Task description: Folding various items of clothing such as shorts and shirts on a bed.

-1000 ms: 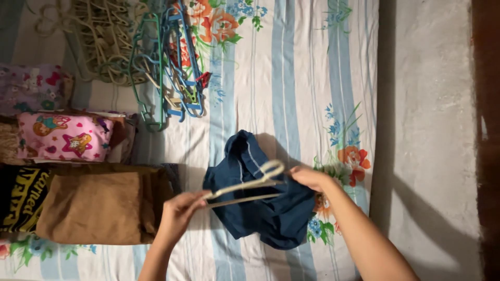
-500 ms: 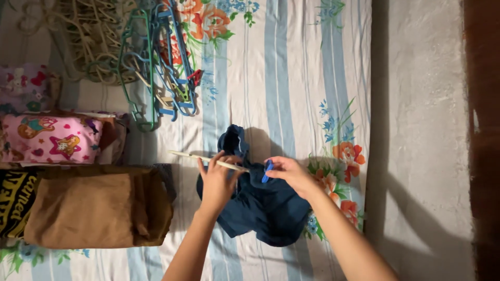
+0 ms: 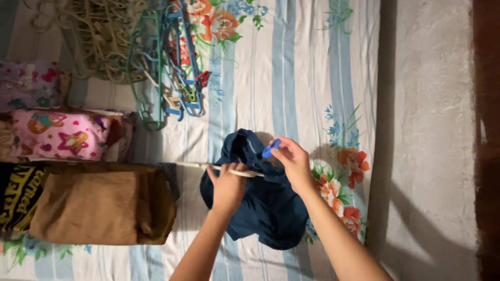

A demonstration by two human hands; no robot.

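A dark blue garment [image 3: 265, 200] lies crumpled on a floral striped bedsheet [image 3: 291, 78]. My left hand [image 3: 227, 184] grips a cream plastic hanger [image 3: 195, 166] that lies across the top of the garment, its thin arm pointing left. My right hand [image 3: 292, 162] is just to the right of it and pinches a small blue clothes peg [image 3: 270, 149] above the garment's upper edge.
A heap of cream, green and blue hangers [image 3: 151, 57] lies at the top left. Folded clothes are stacked along the left: a brown piece [image 3: 99, 205], a pink cartoon print [image 3: 60, 136] and a black printed one [image 3: 18, 195]. A grey concrete floor [image 3: 432, 130] borders the sheet on the right.
The hanger went from held between both hands to my left hand alone. My right hand took a blue peg off and has lifted it upward.
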